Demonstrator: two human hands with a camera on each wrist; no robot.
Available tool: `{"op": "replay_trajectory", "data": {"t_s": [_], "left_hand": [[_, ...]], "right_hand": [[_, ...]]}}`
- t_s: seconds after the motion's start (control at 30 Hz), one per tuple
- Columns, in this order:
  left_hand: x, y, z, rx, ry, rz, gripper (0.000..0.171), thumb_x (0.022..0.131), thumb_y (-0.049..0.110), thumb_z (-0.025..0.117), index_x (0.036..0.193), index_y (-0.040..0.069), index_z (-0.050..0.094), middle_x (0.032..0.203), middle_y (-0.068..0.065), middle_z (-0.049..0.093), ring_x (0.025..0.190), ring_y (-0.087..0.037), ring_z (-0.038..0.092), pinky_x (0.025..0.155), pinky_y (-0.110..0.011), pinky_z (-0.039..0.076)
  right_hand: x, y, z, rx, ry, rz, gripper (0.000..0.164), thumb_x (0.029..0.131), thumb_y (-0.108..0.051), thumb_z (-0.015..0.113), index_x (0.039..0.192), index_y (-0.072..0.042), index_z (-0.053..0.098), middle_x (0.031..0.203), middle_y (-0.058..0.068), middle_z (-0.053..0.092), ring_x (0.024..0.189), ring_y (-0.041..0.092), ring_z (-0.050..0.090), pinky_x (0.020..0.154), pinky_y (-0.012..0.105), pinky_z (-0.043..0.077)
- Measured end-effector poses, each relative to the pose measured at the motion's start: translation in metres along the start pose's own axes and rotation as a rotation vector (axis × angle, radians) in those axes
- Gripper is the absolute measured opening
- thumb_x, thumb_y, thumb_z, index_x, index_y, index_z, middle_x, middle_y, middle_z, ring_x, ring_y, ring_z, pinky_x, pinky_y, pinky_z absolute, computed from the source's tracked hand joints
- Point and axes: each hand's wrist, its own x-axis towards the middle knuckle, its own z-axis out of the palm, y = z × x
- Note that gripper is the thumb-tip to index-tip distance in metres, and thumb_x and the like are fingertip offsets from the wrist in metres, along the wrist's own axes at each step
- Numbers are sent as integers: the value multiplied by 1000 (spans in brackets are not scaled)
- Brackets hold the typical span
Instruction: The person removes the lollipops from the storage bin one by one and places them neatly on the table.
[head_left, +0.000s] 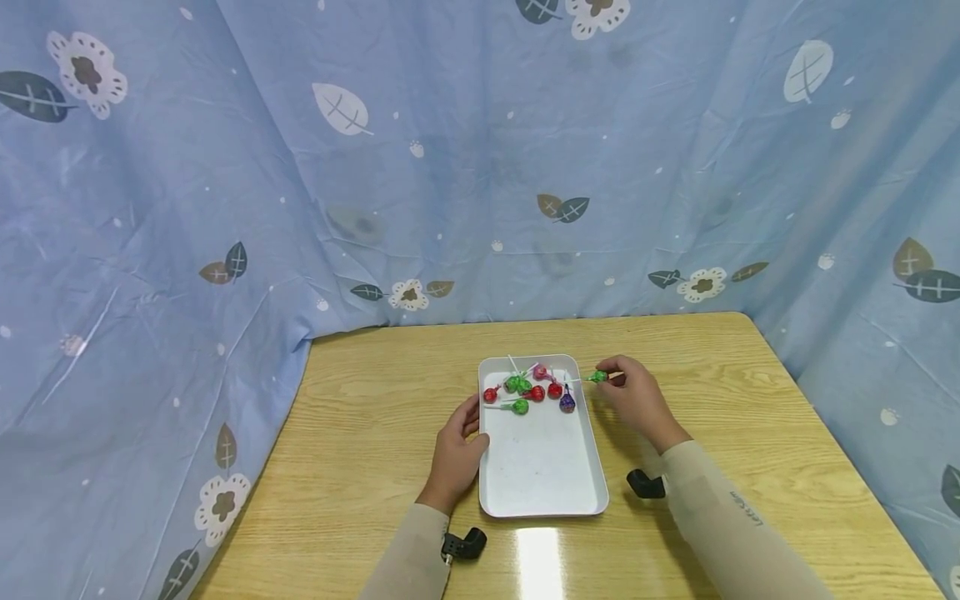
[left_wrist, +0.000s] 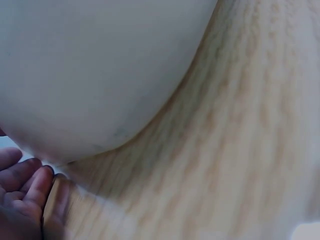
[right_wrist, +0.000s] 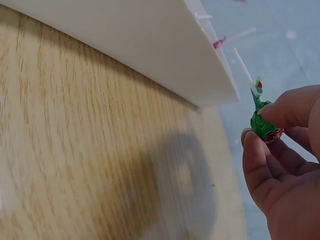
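A shallow white tray lies on the table, with several wrapped lollipops grouped in its far half. Among them are red lollipops, a green lollipop with its stick pointing left, and a dark purple lollipop. My left hand grips the tray's left side, thumb at the rim and fingers along the outer wall. Just past the far right rim, my right hand pinches a green lollipop by its wrapped head between thumb and fingers. Its white stick points toward the tray.
The wooden table runs out on both sides of the tray. A blue patterned curtain hangs behind and beside it. Black wrist cameras sit below each hand, near the tray's front corners.
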Motion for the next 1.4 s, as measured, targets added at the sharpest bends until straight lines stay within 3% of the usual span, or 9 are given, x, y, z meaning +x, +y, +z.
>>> {"op": "replay_trajectory", "data": {"t_s": [0.17, 0.47, 0.73, 0.93, 1.17, 1.4], "left_hand": [[1, -2, 0, 35, 0, 1, 66, 96, -7, 63, 160, 2, 51, 149, -16, 62, 129, -32, 64, 109, -51, 52], [2, -3, -1, 60, -10, -6, 67, 96, -5, 62, 161, 3, 50, 149, -12, 63, 128, -26, 64, 107, -42, 54], [1, -3, -1, 28, -13, 13, 67, 96, -7, 61, 161, 2, 50, 149, -17, 62, 130, -32, 63, 108, -50, 52], [1, -2, -1, 56, -4, 13, 68, 94, -6, 61, 161, 1, 50, 147, -17, 63, 129, -30, 64, 110, -47, 51], [0, -2, -1, 65, 0, 8, 68, 93, -5, 61, 161, 1, 50, 146, -18, 63, 128, -30, 64, 109, -47, 51], [1, 0, -1, 68, 2, 8, 68, 94, -6, 61, 161, 1, 49, 146, -18, 63, 129, -30, 64, 110, -47, 51]], "right_hand": [[-1, 7, -6, 67, -13, 58, 35, 108, -10, 66, 139, 7, 62, 130, 24, 64, 108, 35, 64, 80, 36, 57], [1, 17, -13, 76, 4, 87, 36, 107, -9, 65, 139, 7, 62, 134, 25, 62, 112, 36, 63, 82, 35, 57], [1, 23, -17, 97, 2, 112, 37, 108, -9, 63, 141, 7, 60, 137, 27, 59, 118, 38, 62, 86, 37, 57], [1, 25, -18, 90, 9, 133, 37, 109, -10, 64, 141, 8, 59, 137, 28, 59, 116, 40, 62, 75, 32, 56], [5, 31, -19, 72, 20, 146, 36, 108, -7, 63, 139, 11, 59, 133, 29, 59, 117, 39, 62, 80, 28, 55], [15, 40, -23, 61, 16, 158, 35, 108, -5, 62, 139, 11, 59, 131, 28, 60, 116, 38, 61, 77, 27, 55]]}}
